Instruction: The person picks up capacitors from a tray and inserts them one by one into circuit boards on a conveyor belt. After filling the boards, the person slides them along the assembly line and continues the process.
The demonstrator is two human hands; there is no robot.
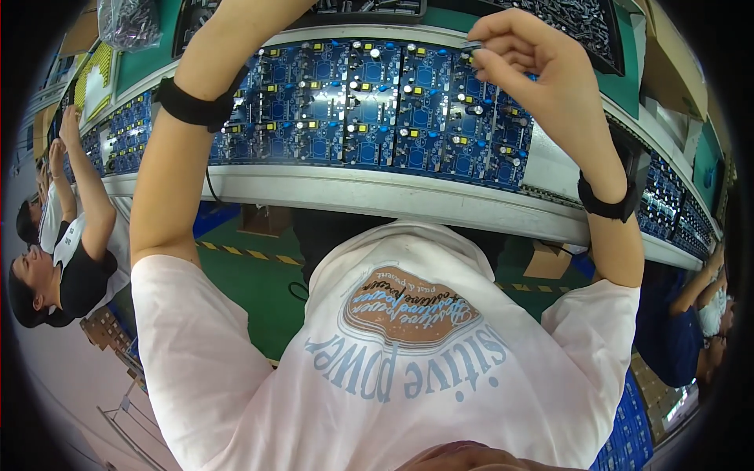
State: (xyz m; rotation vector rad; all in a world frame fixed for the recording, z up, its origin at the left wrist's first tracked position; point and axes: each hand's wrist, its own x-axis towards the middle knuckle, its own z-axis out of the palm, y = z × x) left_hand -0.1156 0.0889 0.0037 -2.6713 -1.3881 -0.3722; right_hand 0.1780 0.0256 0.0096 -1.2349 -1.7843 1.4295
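Component (470,45) in right hand (543,67), thumb and forefinger pinching, near circuit boards' (369,114) far edge, left hand's grip unseen.

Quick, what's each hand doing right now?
Left hand: can't tell; its fingers are cut off by the top edge.
Right hand: closed, pinching a small part between thumb and fingertips.

– Where are the circuit boards (314,118) placed?
– In rows behind the front rail (338,187), the right hand (546,67) held above them.
– And the part trays (369,17)?
– Set behind the boards, a bag (129,23) being placed to their left.
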